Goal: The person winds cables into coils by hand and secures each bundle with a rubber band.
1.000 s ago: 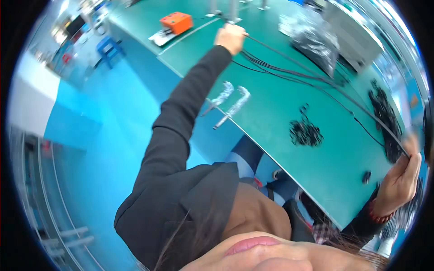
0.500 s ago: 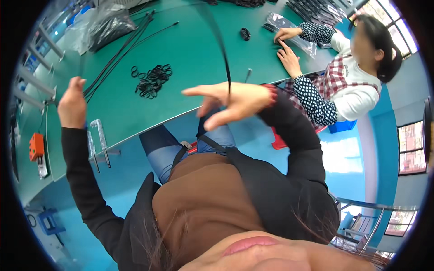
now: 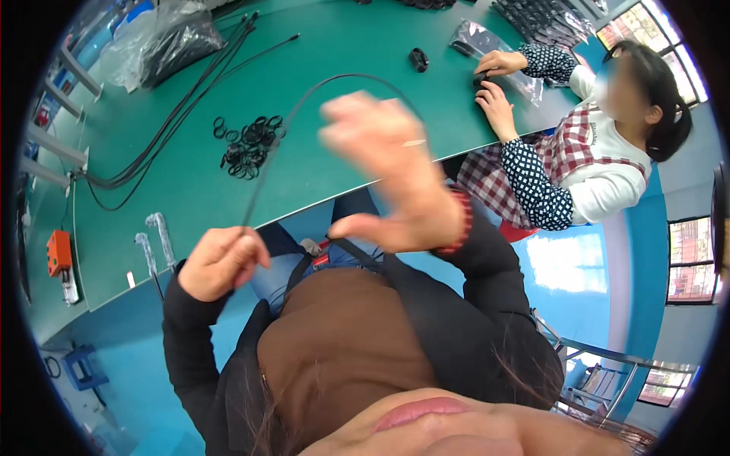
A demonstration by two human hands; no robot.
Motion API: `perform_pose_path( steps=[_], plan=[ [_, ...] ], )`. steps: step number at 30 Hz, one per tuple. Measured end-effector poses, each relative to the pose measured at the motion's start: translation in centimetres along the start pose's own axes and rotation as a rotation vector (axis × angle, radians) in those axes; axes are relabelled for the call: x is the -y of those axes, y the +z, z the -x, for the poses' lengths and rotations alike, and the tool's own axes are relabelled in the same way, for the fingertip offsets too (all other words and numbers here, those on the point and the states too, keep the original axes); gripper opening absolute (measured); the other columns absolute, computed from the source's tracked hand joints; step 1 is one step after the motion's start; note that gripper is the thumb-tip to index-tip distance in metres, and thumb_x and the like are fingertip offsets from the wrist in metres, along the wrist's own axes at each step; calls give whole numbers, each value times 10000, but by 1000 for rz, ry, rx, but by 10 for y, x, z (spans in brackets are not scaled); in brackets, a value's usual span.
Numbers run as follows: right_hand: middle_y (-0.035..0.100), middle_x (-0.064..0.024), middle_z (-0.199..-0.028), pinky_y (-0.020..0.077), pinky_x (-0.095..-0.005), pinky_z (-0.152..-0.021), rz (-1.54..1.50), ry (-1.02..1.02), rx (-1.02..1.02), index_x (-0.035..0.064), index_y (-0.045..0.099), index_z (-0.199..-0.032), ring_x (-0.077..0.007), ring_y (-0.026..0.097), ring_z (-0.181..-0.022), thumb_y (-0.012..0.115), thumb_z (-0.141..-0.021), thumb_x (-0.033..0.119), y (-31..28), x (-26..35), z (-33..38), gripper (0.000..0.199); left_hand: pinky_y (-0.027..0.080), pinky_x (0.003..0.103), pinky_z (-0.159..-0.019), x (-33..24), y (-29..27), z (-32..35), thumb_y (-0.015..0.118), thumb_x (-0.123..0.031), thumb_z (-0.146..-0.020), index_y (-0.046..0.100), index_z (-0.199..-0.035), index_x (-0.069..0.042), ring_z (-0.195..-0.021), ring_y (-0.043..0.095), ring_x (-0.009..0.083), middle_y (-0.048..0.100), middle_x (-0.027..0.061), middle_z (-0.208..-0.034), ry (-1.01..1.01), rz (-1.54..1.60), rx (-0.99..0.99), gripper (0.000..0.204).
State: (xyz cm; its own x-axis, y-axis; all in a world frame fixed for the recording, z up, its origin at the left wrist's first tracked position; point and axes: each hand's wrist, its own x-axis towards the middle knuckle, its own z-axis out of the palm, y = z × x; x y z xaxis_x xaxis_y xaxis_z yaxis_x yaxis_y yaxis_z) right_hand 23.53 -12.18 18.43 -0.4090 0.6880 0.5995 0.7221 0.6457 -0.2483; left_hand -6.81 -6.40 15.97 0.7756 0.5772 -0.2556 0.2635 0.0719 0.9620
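A thin black cable (image 3: pixel 350 75) arches over the green table between my two hands. My left hand (image 3: pixel 224 262) is closed around one part of it, near the table's front edge. My right hand (image 3: pixel 388 171) is raised over that edge, blurred, with its fingers stretched out and thumb apart. The cable runs down behind it, and whether it touches the palm is hidden. Several small black rings (image 3: pixel 251 148) lie in a loose pile beyond my left hand. Farther left, a bundle of long black cables (image 3: pixel 182 106) stretches across the green table (image 3: pixel 327 42).
On the right a co-worker (image 3: pixel 578 144) handles a small black item beside a clear bag (image 3: pixel 487 42). A coiled black cable (image 3: pixel 419 60) lies at the back. Bagged black goods (image 3: pixel 179 45), an orange box (image 3: pixel 58 253) and plastic-wrapped rods (image 3: pixel 160 235) are on the left.
My left hand has come down and right, toward my body, with the cable, which now bends into an arch. My right hand has lifted slightly and its fingers point more upward.
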Motion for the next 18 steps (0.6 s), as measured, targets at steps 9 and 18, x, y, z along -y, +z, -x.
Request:
perform_pose_path(
  steps=[9,18],
  plan=[
    [557,-71,-709,469,-306,-476,-253,-169,-306,57,643,-869,-224,590,-592,672,-699,-42,100,-11,-56,198,270,238,-412,-7,42,-16,430,-387,-981,550,-984,70,-435,331,76,389,-7,-517,331,802,269,473],
    [631,-133,-827,488,-361,-597,-427,89,144,26,591,-984,-326,607,-703,591,-857,70,138,2,-23,134,163,191,-343,3,4,-11,395,-383,-993,501,-916,-44,-424,231,28,267,-71,-565,370,920,-233,362]
  ],
)
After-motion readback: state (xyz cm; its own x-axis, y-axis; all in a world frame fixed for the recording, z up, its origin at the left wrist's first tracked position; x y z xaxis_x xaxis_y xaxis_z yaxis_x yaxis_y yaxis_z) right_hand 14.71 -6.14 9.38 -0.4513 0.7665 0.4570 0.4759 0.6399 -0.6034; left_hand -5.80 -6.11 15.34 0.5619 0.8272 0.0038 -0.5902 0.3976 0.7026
